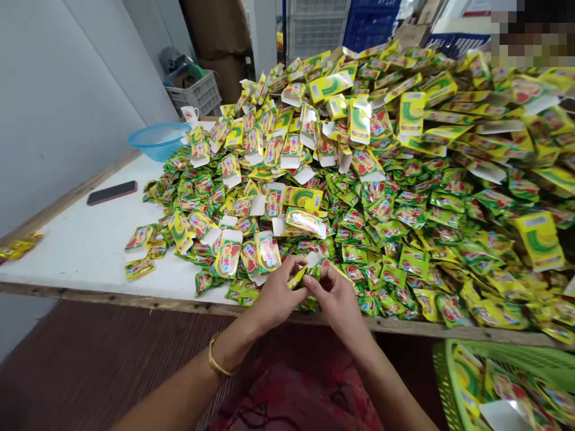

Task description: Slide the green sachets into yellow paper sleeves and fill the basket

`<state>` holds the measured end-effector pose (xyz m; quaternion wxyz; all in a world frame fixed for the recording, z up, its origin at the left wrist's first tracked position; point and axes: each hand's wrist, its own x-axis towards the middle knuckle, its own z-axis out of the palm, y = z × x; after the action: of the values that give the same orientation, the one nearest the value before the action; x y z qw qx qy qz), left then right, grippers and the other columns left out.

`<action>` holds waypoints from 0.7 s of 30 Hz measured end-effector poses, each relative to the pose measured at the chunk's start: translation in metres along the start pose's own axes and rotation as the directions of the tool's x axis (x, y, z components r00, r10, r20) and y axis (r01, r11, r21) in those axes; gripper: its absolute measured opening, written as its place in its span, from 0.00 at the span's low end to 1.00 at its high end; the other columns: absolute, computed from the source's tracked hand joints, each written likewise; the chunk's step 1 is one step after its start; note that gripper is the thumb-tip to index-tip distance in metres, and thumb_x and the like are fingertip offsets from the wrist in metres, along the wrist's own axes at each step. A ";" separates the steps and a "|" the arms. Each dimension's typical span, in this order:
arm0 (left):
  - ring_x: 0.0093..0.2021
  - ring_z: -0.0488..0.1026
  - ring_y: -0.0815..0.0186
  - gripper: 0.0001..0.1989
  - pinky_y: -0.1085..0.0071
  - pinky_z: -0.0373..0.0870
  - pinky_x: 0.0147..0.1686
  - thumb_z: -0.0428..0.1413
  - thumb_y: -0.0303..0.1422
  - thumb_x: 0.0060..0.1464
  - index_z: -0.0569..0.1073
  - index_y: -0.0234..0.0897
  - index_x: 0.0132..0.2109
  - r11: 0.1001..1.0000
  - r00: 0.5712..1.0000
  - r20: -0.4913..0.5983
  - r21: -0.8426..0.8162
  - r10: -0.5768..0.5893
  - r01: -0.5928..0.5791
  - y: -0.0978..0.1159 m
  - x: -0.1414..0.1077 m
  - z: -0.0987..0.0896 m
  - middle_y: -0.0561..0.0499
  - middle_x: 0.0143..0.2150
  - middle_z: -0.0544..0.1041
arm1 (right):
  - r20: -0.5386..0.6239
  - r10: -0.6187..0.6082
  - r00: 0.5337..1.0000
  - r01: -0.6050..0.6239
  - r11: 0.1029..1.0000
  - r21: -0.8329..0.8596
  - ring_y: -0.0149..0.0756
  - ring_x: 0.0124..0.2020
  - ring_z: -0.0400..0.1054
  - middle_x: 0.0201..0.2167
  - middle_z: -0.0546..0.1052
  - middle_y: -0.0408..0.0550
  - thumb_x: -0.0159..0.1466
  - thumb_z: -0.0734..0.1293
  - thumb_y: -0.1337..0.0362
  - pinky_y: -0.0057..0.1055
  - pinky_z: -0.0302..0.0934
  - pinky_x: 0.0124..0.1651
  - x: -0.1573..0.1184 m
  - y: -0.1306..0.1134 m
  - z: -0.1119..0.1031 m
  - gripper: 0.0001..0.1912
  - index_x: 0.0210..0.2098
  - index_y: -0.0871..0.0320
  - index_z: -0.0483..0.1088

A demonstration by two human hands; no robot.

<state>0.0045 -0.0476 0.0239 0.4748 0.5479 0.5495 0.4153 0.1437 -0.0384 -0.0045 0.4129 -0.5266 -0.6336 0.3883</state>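
Note:
At the table's front edge my left hand (279, 292) has its fingers closed around a small yellow carton (297, 277), with a white flap showing above. Touching it from the right, my right hand (336, 294) pinches a green candy packet (314, 273), mostly hidden by the fingers. The two hands meet at the carton's opening. Just beyond them lie open cartons with white flaps, such as a printed box (268, 251) and another box (229, 254). Loose green packets (413, 261) spread to the right of my right hand.
A big heap of yellow cartons (411, 114) covers the back of the white table (90, 251). On the left are a blue basket (155, 141), a dark flat block (112, 193) and a yellow packet strip (20, 246). A green basket (442, 374) holding filled cartons stands lower right.

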 end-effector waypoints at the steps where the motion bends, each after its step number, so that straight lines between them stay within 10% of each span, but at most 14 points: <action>1: 0.38 0.70 0.65 0.16 0.71 0.69 0.39 0.59 0.31 0.43 0.70 0.36 0.42 0.998 1.000 0.022 -0.066 -0.022 0.024 0.000 -0.001 0.001 0.52 0.38 0.73 | 0.026 0.064 0.998 -0.066 0.992 0.105 0.30 0.23 0.58 0.20 0.65 0.40 0.56 0.65 0.47 0.29 0.56 0.28 0.001 0.000 0.000 0.19 0.23 0.57 0.62; 8: 0.35 0.71 0.62 0.18 0.68 0.70 0.35 0.62 0.43 0.42 0.74 0.32 0.36 0.900 0.966 -0.055 -0.380 -0.252 0.214 -0.004 0.001 -0.005 0.49 0.33 0.76 | 0.084 0.152 0.985 -0.174 0.875 0.451 0.27 0.22 0.57 0.22 0.63 0.38 0.55 0.66 0.47 0.24 0.56 0.23 -0.005 -0.015 -0.004 0.19 0.33 0.56 0.64; 15: 0.34 0.71 0.64 0.21 0.72 0.68 0.32 0.57 0.48 0.47 0.75 0.33 0.38 0.704 0.961 0.163 -0.655 -0.223 0.274 -0.007 -0.008 0.009 0.48 0.34 0.77 | -0.047 0.086 0.995 -0.074 0.973 0.221 0.28 0.23 0.58 0.26 0.64 0.41 0.61 0.61 0.50 0.25 0.56 0.22 -0.012 -0.011 0.018 0.15 0.35 0.56 0.61; 21: 0.26 0.67 0.69 0.17 0.74 0.65 0.26 0.57 0.45 0.50 0.73 0.32 0.32 0.872 0.986 0.092 -0.460 -0.142 0.168 -0.013 -0.009 0.011 0.52 0.24 0.72 | -0.065 0.053 0.996 -0.045 0.992 0.120 0.28 0.19 0.59 0.24 0.66 0.41 0.63 0.59 0.52 0.26 0.56 0.20 -0.010 -0.009 0.022 0.14 0.34 0.56 0.60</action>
<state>0.0123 -0.0576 0.0092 0.6391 0.3834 0.4624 0.4803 0.1213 -0.0506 -0.0049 0.4550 -0.5296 -0.5819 0.4169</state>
